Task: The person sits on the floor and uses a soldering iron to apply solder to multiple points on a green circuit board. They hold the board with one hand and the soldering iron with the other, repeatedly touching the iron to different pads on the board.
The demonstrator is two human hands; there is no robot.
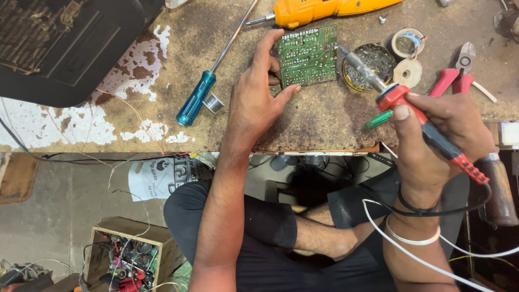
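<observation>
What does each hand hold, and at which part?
The left hand holds the green circuit board by its left edge. The right hand holds the red soldering iron around its handle.

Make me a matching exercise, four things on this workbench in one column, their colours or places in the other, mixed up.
1. circuit board
2. soldering iron
3. screwdriver
4. power tool

a. orange, at the bench's far edge
b. blue handle, lying left of the left hand
c. green, held by the left hand
d. red handle, gripped in the right hand

Pairs: 1-c, 2-d, 3-b, 4-a
</observation>
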